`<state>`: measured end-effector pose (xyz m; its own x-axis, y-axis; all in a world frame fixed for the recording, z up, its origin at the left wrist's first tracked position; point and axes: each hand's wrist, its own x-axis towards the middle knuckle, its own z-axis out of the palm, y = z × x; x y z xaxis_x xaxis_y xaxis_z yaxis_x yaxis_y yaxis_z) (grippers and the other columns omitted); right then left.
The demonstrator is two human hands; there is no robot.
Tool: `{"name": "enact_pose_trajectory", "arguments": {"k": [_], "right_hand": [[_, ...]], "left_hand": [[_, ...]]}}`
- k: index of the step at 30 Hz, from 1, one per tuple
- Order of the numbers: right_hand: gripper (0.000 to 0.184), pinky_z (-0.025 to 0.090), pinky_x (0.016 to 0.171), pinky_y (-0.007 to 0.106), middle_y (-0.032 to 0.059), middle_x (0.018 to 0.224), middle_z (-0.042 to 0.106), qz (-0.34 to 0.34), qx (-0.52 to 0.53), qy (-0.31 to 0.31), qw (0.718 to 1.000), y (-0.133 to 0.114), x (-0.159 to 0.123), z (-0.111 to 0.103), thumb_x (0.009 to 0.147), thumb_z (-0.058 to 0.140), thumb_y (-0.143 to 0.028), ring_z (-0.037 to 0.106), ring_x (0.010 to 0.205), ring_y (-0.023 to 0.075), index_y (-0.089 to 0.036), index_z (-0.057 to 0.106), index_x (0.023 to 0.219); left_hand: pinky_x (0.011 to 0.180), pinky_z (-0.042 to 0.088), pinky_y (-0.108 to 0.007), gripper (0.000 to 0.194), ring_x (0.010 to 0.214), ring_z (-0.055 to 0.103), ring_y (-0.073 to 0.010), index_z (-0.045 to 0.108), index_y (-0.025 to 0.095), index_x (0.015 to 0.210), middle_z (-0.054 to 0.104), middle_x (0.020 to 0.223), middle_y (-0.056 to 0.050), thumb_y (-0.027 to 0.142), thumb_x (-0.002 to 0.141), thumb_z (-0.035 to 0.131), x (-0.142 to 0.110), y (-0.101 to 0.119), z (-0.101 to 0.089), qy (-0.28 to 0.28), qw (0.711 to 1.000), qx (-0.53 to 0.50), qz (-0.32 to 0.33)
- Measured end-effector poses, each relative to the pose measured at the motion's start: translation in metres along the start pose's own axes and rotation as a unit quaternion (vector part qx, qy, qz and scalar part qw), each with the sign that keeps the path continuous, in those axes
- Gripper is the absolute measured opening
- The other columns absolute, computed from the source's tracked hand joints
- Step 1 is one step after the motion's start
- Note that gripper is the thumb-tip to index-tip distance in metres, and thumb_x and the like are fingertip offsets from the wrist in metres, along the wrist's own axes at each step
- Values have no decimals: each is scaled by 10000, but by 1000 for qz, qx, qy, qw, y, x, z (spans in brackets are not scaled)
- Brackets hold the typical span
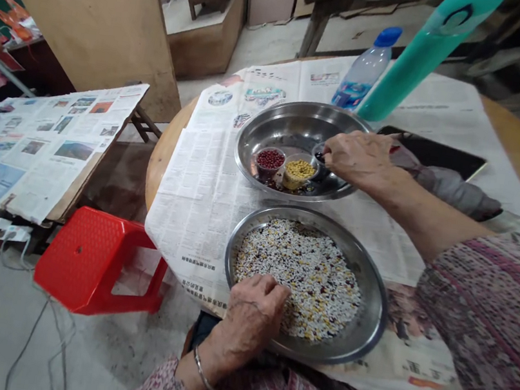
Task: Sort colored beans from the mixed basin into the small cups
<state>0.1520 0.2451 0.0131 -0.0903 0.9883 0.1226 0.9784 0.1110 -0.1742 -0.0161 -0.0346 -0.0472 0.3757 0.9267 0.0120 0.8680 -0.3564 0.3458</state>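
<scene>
The near steel bowl (381,317) holds a spread of mixed white grains (301,279) with yellow, dark and reddish beans among them. My left hand (252,314) rests at its near left side, fingers curled down onto the grains; what they pinch, if anything, is hidden. In the far steel bowl (295,119) stand a clear cup of red beans (270,159) and a clear cup of yellow beans (299,171). Over a third cup (318,150) with dark contents, my right hand (358,157) is closed, its fingertips at the cup and their contents hidden. Loose dark beans lie around the cups.
Newspaper (201,199) covers the round table. Behind the far bowl stand a blue-capped plastic bottle (364,67) and a tall green bottle (422,56). A dark flat object (435,155) and a grey cloth-like bundle (461,189) lie right. A red stool (98,262) stands left.
</scene>
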Motion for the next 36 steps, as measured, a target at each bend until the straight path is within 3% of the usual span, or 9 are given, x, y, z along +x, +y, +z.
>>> {"name": "enact_pose_trajectory", "arguments": {"k": [8,11,14,17,20,23,29,32,36], "right_hand": [[257,405,738,379,156,967,755,-6,91,57,994,1,-31,-19,897,573,-264,642,866,240,-135,763,1012],[229,459,704,358,89,866,755,-85,196,75,974,6,-84,-16,905,555,-297,646,740,210,-182,746,959],[199,506,678,320,48,847,745,-215,286,-18,934,5,-157,2,935,524,-290,666,734,185,-217,701,885],[175,518,703,296,50,872,737,-312,268,-69,909,-5,-221,25,936,506,-187,680,788,174,-210,678,917],[158,489,641,272,39,822,703,-375,211,-92,898,-16,-254,44,895,520,-104,658,748,165,-202,632,840],[171,452,611,279,41,811,682,-376,150,-42,913,-16,-248,52,918,499,-107,635,755,180,-201,623,847],[197,476,729,319,90,900,688,-261,67,44,962,8,-190,48,967,466,-159,634,885,228,-164,662,942],[189,489,735,327,112,954,679,-235,57,44,969,8,-188,46,974,493,-218,633,922,243,-156,671,994],[94,497,687,296,74,912,647,-307,123,14,944,1,-220,48,938,580,-237,639,847,204,-191,660,953]], "left_hand": [[823,555,-303,148,908,620,-174,609,223,1042,655,963,-29,185,996,473,0,-1,-2,9,1000,-24,0],[866,559,-312,235,949,615,-182,600,215,1086,643,999,-43,85,954,455,-1,0,-5,16,999,-49,-14],[922,550,-318,347,1013,601,-183,566,199,1147,622,1072,-63,2,909,408,-3,0,-6,53,994,-93,-22],[939,548,-338,355,1041,589,-188,540,184,1139,603,1078,-76,-16,899,373,-4,-2,-3,112,984,-136,-13],[960,547,-358,347,1082,582,-190,526,175,1119,594,1088,-94,-25,894,354,-5,-5,2,167,971,-169,-7],[1008,534,-395,344,1138,575,-195,527,176,1112,591,1111,-105,-21,905,335,-5,-6,5,203,964,-174,-3],[1032,522,-395,303,1137,584,-191,560,174,1095,583,1117,-107,6,937,364,-3,-3,3,218,963,-158,-13],[1067,500,-425,283,1207,554,-210,546,178,1187,560,1220,-121,60,955,433,-2,-1,-6,179,974,-134,-26],[1094,470,-500,453,1338,449,-299,481,198,1314,455,1431,-145,187,894,650,-4,4,-28,57,996,-33,-61]]}}
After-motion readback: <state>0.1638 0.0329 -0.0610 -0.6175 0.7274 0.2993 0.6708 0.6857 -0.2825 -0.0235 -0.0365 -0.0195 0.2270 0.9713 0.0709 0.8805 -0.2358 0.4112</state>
